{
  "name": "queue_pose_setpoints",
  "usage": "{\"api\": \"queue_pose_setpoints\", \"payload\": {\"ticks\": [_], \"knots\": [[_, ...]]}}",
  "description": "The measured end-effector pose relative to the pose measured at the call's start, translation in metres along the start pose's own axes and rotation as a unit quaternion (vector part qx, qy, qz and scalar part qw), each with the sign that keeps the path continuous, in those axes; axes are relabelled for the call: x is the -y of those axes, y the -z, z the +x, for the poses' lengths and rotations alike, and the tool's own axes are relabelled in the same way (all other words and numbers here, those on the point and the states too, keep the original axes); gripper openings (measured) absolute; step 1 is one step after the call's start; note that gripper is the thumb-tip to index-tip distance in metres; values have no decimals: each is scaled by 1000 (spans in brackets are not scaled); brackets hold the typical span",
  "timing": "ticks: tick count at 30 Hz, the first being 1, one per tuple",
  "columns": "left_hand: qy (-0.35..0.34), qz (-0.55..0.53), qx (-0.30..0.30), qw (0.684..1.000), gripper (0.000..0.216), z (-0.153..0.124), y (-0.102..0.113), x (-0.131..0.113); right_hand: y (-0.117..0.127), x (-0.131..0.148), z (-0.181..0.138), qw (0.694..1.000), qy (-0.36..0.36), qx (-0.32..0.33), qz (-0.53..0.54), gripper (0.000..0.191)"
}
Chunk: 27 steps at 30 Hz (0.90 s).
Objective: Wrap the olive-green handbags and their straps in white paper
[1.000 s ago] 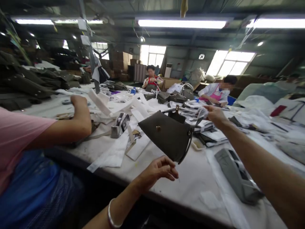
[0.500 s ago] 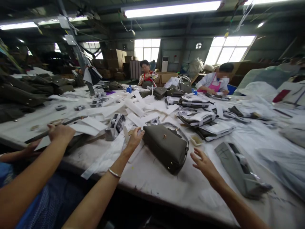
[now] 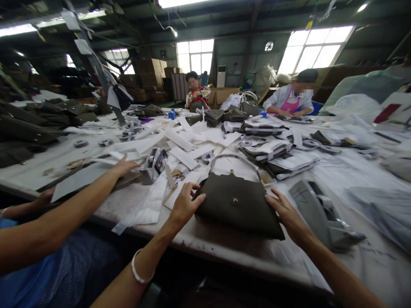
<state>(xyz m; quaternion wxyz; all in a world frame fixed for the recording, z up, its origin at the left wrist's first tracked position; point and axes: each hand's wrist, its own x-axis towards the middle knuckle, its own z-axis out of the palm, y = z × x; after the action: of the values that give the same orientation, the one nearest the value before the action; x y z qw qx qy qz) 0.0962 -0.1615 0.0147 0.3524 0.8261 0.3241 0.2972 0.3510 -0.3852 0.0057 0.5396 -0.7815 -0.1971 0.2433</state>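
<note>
A dark olive handbag [image 3: 237, 205] with a small gold clasp and a thin arched handle lies flat on the white worktable [image 3: 224, 248] in front of me. My left hand [image 3: 184, 205] grips the bag's left edge, fingers curled over it. My right hand [image 3: 287, 214] presses against the bag's right edge with fingers stretched along it. A silver bangle [image 3: 137, 269] is on my left wrist.
A co-worker's arm [image 3: 80, 205] at my left reaches to a grey panel [image 3: 77, 179]. A tape dispenser [image 3: 154, 164], white paper strips [image 3: 180, 147], wrapped bags [image 3: 269, 152] and a grey dispenser [image 3: 321, 216] lie around. Two people sit at the far end.
The bag went from hanging in the air to lying on the table, then was turned square to me. Both my hands have closed in on its two sides.
</note>
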Motion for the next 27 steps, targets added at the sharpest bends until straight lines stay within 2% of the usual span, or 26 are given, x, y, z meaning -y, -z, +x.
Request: {"api": "queue_pose_setpoints", "payload": {"ticks": [2, 4, 6, 8, 11, 14, 16, 22, 27], "knots": [[-33, 74, -16, 997, 31, -26, 9, 4, 13, -7, -4, 993, 36, -43, -109, 80], [-105, 141, -48, 983, 29, -41, 16, -1, 18, -5, -9, 970, 135, -90, -181, 71], [-195, 192, -60, 960, 29, -45, 16, -17, 14, 9, -13, 942, 250, -95, -201, 54], [-268, 227, -26, 936, 33, -44, 7, -36, 3, 30, -15, 923, 325, -36, -204, 38], [-317, 268, 43, 909, 45, -41, -22, -47, -21, 61, -8, 892, 367, 112, -241, 25], [-316, 301, 63, 898, 64, -42, -52, -35, -41, 76, 8, 834, 366, 225, -345, 25], [-319, 312, 59, 893, 74, -45, -62, -23, -50, 80, 20, 794, 362, 275, -403, 23], [-332, 305, 63, 890, 75, -50, -61, -16, -63, 93, 40, 696, 393, 386, -460, 20], [-328, 297, 61, 895, 73, -51, -62, -16, -69, 102, 39, 578, 487, 430, -494, 21]]}}
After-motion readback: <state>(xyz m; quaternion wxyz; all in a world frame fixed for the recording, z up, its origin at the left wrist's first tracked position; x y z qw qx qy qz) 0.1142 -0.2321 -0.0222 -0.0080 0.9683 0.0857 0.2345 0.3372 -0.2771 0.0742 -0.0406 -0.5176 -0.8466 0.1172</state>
